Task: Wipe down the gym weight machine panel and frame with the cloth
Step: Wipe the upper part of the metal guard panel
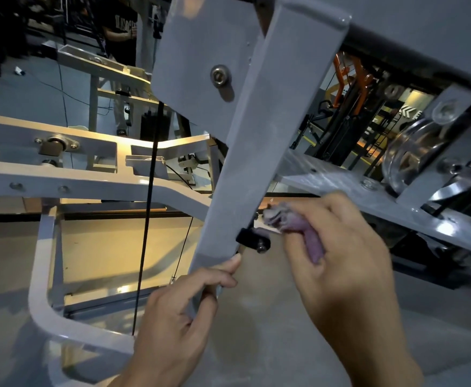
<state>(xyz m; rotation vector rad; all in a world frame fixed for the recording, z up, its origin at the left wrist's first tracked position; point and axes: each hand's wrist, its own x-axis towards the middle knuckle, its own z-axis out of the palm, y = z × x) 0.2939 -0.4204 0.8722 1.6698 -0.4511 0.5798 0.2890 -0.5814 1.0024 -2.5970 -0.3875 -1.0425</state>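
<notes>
Head view: crumpled purple cloth (298, 222) against smooth grey frame (245, 152).

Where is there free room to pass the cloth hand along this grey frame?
Free: the flat face of the slanted grey steel post between its silver bolt and the left hand. Crowded: beside the post's lower edge, where the right hand with its crumpled purple cloth meets the black knob and the pulley wheel bracket.
</notes>
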